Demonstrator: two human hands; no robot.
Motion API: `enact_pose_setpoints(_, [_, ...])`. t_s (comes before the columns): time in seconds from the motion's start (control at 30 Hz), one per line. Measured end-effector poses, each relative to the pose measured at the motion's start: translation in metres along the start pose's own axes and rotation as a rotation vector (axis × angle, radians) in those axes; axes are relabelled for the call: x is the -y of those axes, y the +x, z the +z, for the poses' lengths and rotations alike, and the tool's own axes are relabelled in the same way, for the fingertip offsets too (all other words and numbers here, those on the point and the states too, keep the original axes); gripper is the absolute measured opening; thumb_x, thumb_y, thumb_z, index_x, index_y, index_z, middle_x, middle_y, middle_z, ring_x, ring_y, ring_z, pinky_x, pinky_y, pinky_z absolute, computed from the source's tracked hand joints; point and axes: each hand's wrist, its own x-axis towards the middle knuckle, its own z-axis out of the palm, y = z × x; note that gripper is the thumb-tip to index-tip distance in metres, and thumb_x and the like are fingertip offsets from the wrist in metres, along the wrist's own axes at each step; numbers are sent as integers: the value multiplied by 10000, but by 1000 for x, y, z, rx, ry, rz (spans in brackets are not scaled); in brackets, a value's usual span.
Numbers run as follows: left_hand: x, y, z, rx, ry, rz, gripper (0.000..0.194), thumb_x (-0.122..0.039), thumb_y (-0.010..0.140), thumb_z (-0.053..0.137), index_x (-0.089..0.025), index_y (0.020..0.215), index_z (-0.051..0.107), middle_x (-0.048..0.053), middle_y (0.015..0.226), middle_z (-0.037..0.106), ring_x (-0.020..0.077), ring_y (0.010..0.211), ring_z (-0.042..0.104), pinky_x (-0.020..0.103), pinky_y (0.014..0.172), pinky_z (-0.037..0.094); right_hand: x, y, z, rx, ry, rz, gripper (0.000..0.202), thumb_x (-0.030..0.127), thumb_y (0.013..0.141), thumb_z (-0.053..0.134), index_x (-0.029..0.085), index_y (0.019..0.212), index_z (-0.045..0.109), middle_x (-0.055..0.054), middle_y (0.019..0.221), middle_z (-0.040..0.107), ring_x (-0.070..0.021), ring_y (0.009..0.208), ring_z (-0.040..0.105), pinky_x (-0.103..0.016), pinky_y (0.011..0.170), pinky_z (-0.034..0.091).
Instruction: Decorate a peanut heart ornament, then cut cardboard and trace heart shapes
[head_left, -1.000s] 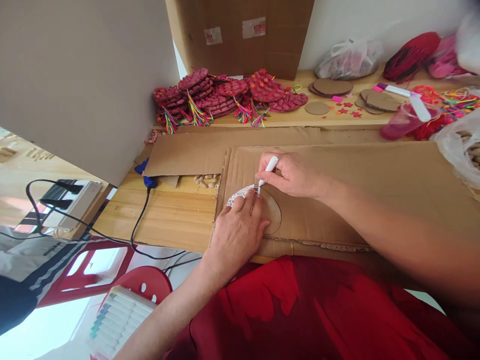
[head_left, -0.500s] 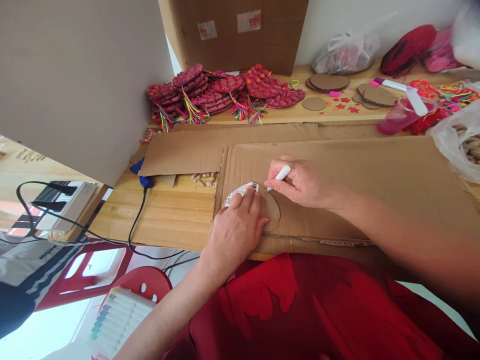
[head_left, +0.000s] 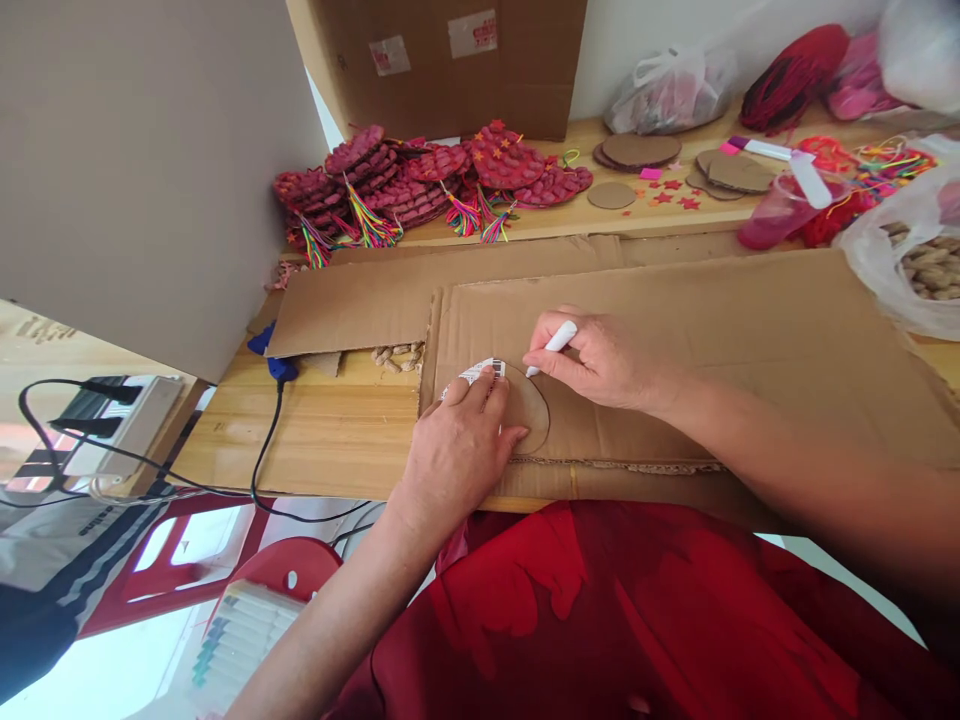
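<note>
My right hand (head_left: 581, 355) is closed on a white marker (head_left: 561, 337), its tip down at the edge of a rounded cardboard piece (head_left: 526, 405). That piece bears a printed label (head_left: 487, 368) and lies near the left end of a large cardboard sheet (head_left: 675, 340). A dark curved line follows its right side. My left hand (head_left: 461, 430) lies on the piece with its fingers spread, covering its left part.
Red decorated pieces with tassels (head_left: 420, 180) are heaped at the back. Cardboard discs (head_left: 641, 150), a pink cup (head_left: 780, 205) and a bag of peanuts (head_left: 934, 265) stand behind and right. A blue tool (head_left: 280, 366) with a cord lies left.
The whole view has shifted a little, moving most things left. The marker tip has moved slightly up and left along the piece's edge. My left hand still presses on it.
</note>
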Motion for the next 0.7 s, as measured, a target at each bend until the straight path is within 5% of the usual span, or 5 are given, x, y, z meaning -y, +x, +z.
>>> enact_pose_setpoints(0.23, [1,0,-3,22,17,7,476,-416,1003,561,-170,1410,547,46,1519,554,273,1240,567,420,939,618,7,-12,-9,69,15,-24,209,330,971,590,215,802,549,7,756,618,-139,682,519,-288,681,367])
enact_pose_setpoints(0.7, [-1,2,-4,51,6,-17,506,-437,1015,534,-161,1439,536,57,1516,557,282,1229,568,439,989,589,-5,55,15,23,30,-99,241,309,932,577,229,751,439,-6,755,587,-157,736,509,-295,733,365])
